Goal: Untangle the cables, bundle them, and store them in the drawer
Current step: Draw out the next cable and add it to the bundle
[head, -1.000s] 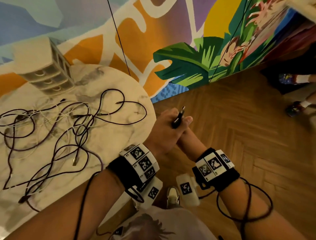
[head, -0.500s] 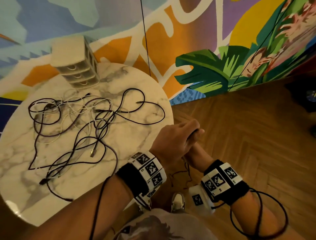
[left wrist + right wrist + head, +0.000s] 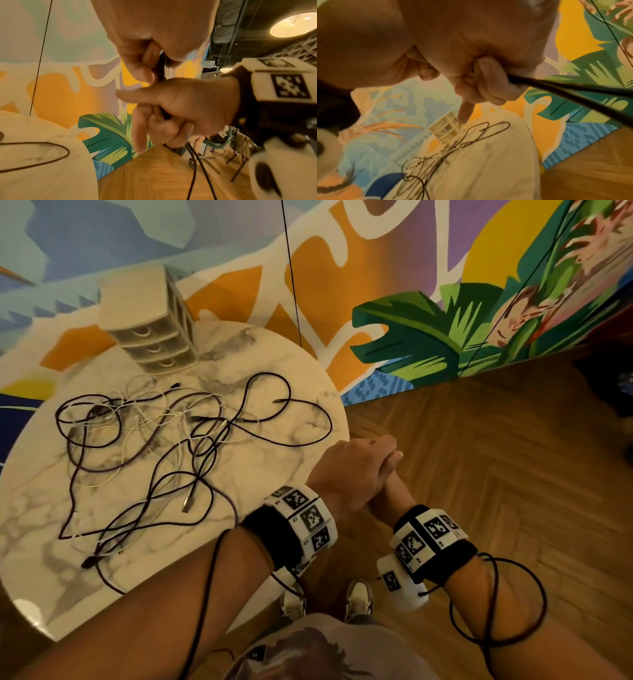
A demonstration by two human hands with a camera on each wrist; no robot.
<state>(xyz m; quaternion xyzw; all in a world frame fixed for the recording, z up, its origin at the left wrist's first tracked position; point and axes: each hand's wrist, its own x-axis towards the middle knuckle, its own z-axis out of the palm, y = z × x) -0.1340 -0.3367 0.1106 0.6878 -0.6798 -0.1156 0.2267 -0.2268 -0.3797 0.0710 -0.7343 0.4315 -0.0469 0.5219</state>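
Note:
A tangle of dark and white cables (image 3: 171, 453) lies spread on the round marble table (image 3: 41, 508). A small beige drawer unit (image 3: 150, 337) stands at the table's far edge, drawers closed. Off the table's right edge, over the floor, my left hand (image 3: 349, 470) lies on top of my right hand (image 3: 392, 460). Both grip one black cable (image 3: 161, 67). In the left wrist view its two strands (image 3: 193, 169) hang down below my right hand (image 3: 180, 108). In the right wrist view the strands (image 3: 573, 92) run taut from my right hand (image 3: 488, 81), whose index finger points down.
A painted mural wall (image 3: 411, 285) stands close behind the table. Wooden herringbone floor (image 3: 496, 457) stretches to the right. My shoes (image 3: 358, 601) are below the hands. A thin black line (image 3: 291, 268) hangs down by the wall. Chairs (image 3: 221, 142) stand farther off.
A second ago a black connector end stuck up out of my left fist; now it is hidden inside the clasped hands. The view has swung left, showing more of the table.

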